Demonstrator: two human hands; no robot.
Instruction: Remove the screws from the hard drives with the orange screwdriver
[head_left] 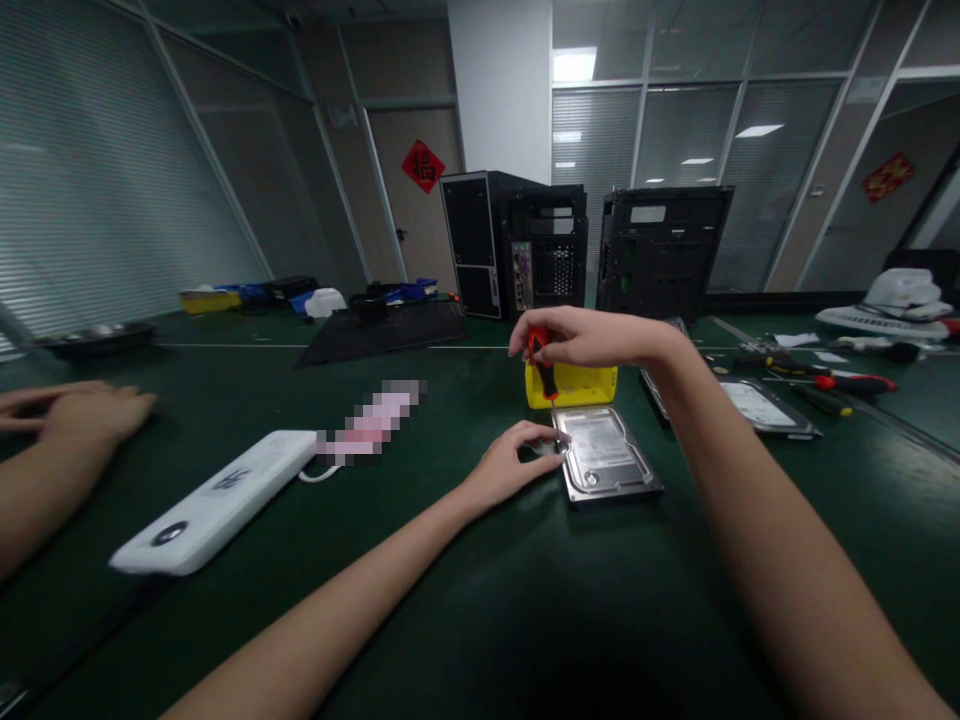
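Note:
A silver hard drive [611,455] with a pale label lies flat on the dark green table. My right hand [581,335] is closed round the red and black handle of a screwdriver [546,375]. Its shaft points down, with the tip at the drive's left edge. Low at that same edge, my left hand [517,458] has its thumb and forefinger curled onto the drive, close to the tip. The exact contact at the screw is too small to make out. Just behind the drive sits a yellow tray [574,388], partly hidden by my right hand.
Another hard drive [765,405] lies to the right, near pliers [855,383] and other tools. Black computer cases [540,245] stand at the back. A white power bank [217,505] with a cable is left of me. Another person's hands [90,415] rest at the far left.

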